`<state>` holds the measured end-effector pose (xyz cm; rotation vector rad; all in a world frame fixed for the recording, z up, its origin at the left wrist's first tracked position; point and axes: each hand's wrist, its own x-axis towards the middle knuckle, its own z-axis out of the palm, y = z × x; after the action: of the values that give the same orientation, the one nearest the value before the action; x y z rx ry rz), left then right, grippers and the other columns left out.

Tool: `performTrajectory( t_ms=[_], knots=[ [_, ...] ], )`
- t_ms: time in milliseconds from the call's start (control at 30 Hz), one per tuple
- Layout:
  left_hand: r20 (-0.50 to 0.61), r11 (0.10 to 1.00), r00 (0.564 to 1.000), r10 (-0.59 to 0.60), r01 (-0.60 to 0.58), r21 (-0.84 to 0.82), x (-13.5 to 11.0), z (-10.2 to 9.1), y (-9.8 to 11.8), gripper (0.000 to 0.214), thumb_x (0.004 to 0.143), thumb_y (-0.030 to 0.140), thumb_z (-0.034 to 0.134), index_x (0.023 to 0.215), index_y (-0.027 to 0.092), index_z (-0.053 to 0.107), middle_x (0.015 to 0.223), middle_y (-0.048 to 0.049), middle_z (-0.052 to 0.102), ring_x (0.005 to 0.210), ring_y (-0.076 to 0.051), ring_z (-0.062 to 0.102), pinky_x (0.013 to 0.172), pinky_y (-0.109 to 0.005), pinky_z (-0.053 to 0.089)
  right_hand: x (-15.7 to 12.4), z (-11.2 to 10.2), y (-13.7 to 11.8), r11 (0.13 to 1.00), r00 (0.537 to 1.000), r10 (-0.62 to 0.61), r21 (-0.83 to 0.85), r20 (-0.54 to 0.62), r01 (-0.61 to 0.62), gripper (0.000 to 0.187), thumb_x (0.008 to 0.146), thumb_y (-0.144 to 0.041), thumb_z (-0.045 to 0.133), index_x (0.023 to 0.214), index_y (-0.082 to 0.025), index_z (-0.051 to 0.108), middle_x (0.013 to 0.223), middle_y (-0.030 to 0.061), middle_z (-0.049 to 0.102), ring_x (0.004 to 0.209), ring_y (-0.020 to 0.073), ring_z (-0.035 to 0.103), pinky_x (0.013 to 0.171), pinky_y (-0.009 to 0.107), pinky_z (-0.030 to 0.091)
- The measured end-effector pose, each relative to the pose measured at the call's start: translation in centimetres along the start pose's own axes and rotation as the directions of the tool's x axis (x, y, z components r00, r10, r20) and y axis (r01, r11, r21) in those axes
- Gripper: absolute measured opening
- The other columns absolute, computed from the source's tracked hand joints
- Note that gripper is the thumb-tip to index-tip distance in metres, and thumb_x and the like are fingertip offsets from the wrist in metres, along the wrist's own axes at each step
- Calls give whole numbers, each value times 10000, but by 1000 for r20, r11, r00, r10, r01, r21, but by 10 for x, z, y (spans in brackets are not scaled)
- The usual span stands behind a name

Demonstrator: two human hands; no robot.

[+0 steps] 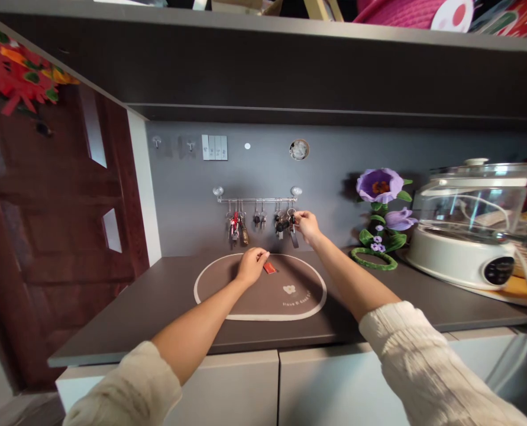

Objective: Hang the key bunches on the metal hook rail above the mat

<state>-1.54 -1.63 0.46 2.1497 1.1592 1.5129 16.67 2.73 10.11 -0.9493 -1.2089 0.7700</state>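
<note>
A metal rail (256,200) on the grey wall carries several bunches of keys on hooks. My right hand (308,226) is raised to the rail's right end, its fingers pinched on a key bunch (291,228) hanging there. My left hand (251,265) rests curled on the brown oval mat (298,299), its fingertips touching a small orange tag (269,268) that lies on the mat. Another key bunch with a red piece (235,226) hangs at the rail's left.
A purple knitted flower (381,204) stands right of the mat. A white electric cooker with a glass lid (469,228) sits at the far right. A dark wooden door (54,236) is at the left. Wall switches (214,147) sit above the rail.
</note>
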Motion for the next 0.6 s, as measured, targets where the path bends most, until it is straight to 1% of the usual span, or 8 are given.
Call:
performTrajectory(
  t_ms=[133, 233, 400, 600],
  knots=[
    [1, 998, 999, 38, -38, 50, 1, 0, -2, 225, 797, 282, 463, 685, 165, 618, 709, -32, 609, 673, -138, 528, 651, -254, 390, 17, 5, 0, 999, 997, 38, -8, -69, -39, 118, 609, -234, 534, 622, -213, 419, 595, 1, 499, 556, 117, 475, 572, 275, 437],
    [0, 997, 999, 39, -39, 59, 2, 1, -5, 224, 801, 288, 458, 695, 168, 615, 711, -31, 602, 677, -139, 526, 652, -256, 386, 24, 9, 0, 997, 990, 73, 1, -118, -73, 103, 600, -180, 520, 597, -212, 421, 556, -1, 483, 513, 109, 446, 529, 264, 422],
    [-5, 997, 999, 41, -40, 67, 3, 1, -6, 234, 805, 293, 452, 682, 170, 609, 700, -31, 596, 663, -141, 518, 638, -260, 382, 27, 14, 2, 995, 983, 97, 20, -154, -95, 115, 590, -105, 479, 566, -208, 434, 510, -9, 454, 470, 96, 416, 496, 253, 421],
    [-16, 998, 999, 30, -29, 62, 4, 0, -5, 227, 808, 275, 454, 690, 161, 610, 715, -39, 606, 674, -138, 516, 649, -259, 386, 28, 12, 14, 995, 978, 103, 19, -183, -102, 116, 610, -100, 496, 562, -196, 453, 483, -23, 444, 446, 77, 405, 465, 218, 418]
  ],
)
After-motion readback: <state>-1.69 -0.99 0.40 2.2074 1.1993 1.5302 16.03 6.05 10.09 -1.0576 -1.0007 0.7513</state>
